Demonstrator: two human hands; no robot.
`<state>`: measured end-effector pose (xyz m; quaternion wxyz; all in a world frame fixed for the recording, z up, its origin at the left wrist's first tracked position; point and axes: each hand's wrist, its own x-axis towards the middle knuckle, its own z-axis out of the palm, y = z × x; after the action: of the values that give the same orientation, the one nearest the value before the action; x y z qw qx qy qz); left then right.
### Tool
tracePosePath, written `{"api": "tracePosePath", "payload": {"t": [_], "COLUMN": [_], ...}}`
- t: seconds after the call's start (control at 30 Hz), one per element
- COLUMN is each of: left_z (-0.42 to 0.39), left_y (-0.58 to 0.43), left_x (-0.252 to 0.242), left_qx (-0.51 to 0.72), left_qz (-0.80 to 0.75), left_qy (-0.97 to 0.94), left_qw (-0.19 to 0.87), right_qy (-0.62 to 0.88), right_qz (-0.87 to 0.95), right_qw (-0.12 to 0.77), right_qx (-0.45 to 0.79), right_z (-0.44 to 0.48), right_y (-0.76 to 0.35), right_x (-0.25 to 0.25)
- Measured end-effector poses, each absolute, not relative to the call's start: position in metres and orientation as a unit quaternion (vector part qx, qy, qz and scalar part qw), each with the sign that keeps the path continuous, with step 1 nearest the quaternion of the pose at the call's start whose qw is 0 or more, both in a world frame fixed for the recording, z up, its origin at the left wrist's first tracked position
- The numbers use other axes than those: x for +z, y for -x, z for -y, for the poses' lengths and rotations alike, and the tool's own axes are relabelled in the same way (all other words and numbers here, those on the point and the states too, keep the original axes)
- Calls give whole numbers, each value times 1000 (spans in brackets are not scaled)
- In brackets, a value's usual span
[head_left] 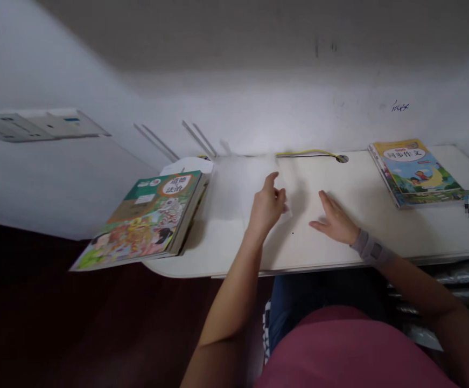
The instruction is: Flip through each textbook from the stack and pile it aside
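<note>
My left hand (267,203) is above the white desk, its fingers curled on the right part of a clear plastic sheet (228,188). The sheet is thin and blurred, so its exact outline is hard to make out. Just to the right, my right hand (336,220) hovers over the desktop, fingers stretched out and thumb apart, holding nothing. A grey band circles that wrist. Left of the sheet lies a stack of books (145,221), the top one with a green and brown illustrated cover.
Another small pile of books (418,168) lies on the desk (315,253) at the right. Behind the left stack stands a white device with antennas (188,165). A yellow cable (307,153) runs along the wall into a desk hole. A socket panel (40,125) is on the left wall.
</note>
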<state>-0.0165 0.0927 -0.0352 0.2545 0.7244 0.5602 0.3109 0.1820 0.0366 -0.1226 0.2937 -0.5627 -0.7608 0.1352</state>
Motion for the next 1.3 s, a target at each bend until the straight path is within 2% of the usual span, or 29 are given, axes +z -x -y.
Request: {"api": "tracePosePath", "payload": {"t": [0.13,0.2,0.27,0.37,0.5,0.63,0.73,0.83,0.93,1.3], "left_z": [-64,-49,-37,-30,-36,-38,-33,-29,-30,-39], "left_y": [-16,-17,-8,19,57,76,76,69,63,60], "left_x": [-10,2,9,4,-33,-82,-105,-114,-113,-112], "left_qx": [437,481,524,541,518,393,269,203,164,99], "left_qz": [-422,-374,-355,-380,-474,-571,-632,-645,-648,-657], "left_qy": [-679,-660,-648,-637,-600,-619,-677,-717,-733,-743], "left_qw": [413,439,423,397,383,368,264,166,128,80], "right_qy": [545,541,550,590,665,663,645,651,660,666], "right_qz": [624,577,570,611,637,692,730,737,736,727], "right_qw": [505,565,581,527,370,236,166,111,92,137], "right_qx": [242,236,187,36,-119,-161,-155,-142,-122,-94], "right_z": [-25,-22,-17,-3,23,51,66,76,79,76], "right_y": [-132,-130,-145,-188,-241,-262,-260,-253,-249,-247], "right_x": [-128,-125,-116,-92,-72,-85,-104,-120,-130,-131]}}
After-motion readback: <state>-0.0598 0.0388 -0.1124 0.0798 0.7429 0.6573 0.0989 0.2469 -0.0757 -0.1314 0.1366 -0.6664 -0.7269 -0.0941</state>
